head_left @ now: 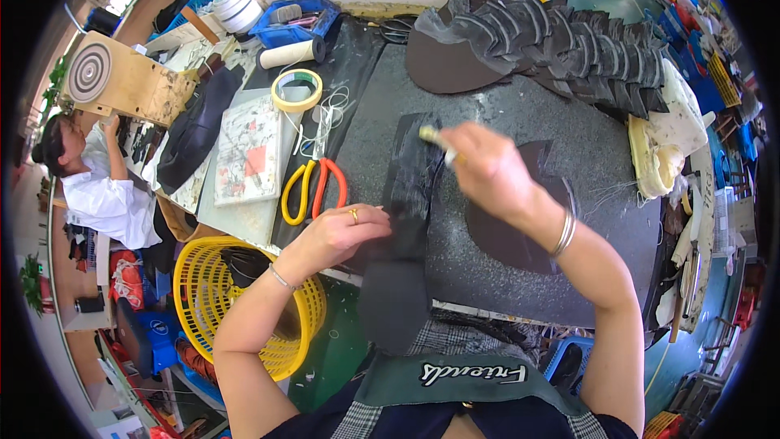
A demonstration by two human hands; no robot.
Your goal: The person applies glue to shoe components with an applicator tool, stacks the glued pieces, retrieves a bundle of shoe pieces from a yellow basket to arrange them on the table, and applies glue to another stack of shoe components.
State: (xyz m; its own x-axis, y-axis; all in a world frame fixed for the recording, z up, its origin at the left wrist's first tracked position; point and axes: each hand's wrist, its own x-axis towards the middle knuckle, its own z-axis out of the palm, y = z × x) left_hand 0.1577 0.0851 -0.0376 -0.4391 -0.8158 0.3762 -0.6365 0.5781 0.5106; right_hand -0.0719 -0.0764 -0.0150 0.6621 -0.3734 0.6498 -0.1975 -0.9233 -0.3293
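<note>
My right hand (491,167), closed, holds a small brush (439,145) with a pale tip; motion blurs it slightly. The tip is over the far end of a long black piece of sheet material (410,175), whose surface has shiny streaks. My left hand (345,234) has its fingers together, gripping the left edge of this piece. The near part of the piece hangs over the table's front edge. Right of it, partly under my right forearm, lies a dark cut piece (508,232) with a pointed corner. Scissors (313,187) with yellow and red handles lie left of the piece.
Overlapping dark cut pieces (561,45) form a long row at the back right. A tape roll (296,91), a stained white board (253,150) and a blue tray (296,23) are on the left. A yellow basket (199,297) stands below. Another person (106,187) works at far left.
</note>
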